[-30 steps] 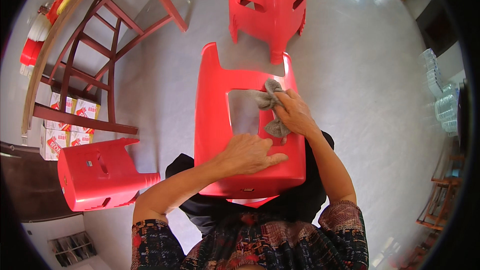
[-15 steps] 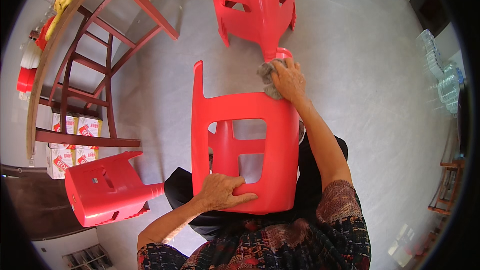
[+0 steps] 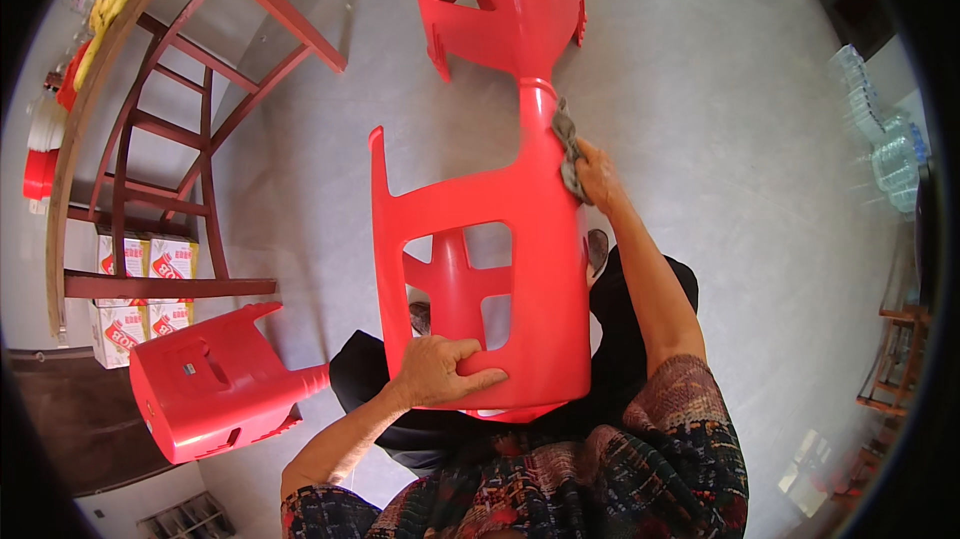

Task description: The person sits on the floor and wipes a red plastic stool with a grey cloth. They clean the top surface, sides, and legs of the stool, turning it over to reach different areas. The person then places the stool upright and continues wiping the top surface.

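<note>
A red plastic stool [image 3: 550,279] lies on its side across my lap, its legs pointing away from me. My left hand [image 3: 436,375] grips the stool's wall at the near edge of the large opening, fingers curled into the hole and thumb lying on the outside. In my right hand [image 3: 598,179] is a crumpled grey-green cloth [image 3: 568,151], pressed against the outer right side of the stool's far right leg. The palm side of that hand is hidden. Just beyond the leg's tip stands a second red stool [image 3: 500,29], overlapping it in the picture.
A third red stool [image 3: 215,379] lies tipped over at the left. Behind it are printed cartons [image 3: 122,324] beneath a wooden table [image 3: 115,59] with red-brown legs and bananas [image 3: 108,14] on top. Clear plastic bottles [image 3: 895,159] stand at the far right, above a wooden rack [image 3: 895,359].
My right hand and the cloth have slid from the leg's upper end round to its outer right side and slightly nearer. The stool has turned a little; my left hand keeps its hold.
</note>
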{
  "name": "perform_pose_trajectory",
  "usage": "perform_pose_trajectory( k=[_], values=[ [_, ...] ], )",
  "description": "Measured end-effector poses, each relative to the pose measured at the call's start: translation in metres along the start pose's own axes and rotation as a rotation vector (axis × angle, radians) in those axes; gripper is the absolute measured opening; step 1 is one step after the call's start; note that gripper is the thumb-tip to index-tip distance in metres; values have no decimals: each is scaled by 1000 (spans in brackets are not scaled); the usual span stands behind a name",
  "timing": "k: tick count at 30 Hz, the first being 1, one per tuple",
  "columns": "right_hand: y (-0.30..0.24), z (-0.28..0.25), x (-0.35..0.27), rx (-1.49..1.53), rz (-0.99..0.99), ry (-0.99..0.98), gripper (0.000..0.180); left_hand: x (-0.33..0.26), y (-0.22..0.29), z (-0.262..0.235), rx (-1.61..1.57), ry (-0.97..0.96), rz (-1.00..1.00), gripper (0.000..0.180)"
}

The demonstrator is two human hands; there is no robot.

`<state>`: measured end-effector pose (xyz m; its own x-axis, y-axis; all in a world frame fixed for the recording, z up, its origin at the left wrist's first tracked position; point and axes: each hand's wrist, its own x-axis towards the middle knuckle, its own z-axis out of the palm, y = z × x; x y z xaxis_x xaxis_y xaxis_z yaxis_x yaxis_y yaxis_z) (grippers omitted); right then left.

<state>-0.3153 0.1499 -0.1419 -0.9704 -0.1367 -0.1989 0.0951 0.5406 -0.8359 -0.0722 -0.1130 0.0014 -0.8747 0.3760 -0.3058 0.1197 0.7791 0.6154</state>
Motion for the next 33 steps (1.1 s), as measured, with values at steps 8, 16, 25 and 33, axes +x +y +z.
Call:
perform_pose_trajectory(
  k=[8,16,25,33],
  values=[
    [-67,7,-180,-154,-387,148,58,-4,-2,11,-77,37,-103,46],
    [-91,22,-208,-217,-529,310,48,-12,-1,16,-60,57,-89,43],
    [62,67,-23,-163,131,252,37,-15,-5,16,-128,139,-30,42],
    [156,93,-31,13,300,186,26,-4,-2,14,-35,71,-28,44]
  ],
)
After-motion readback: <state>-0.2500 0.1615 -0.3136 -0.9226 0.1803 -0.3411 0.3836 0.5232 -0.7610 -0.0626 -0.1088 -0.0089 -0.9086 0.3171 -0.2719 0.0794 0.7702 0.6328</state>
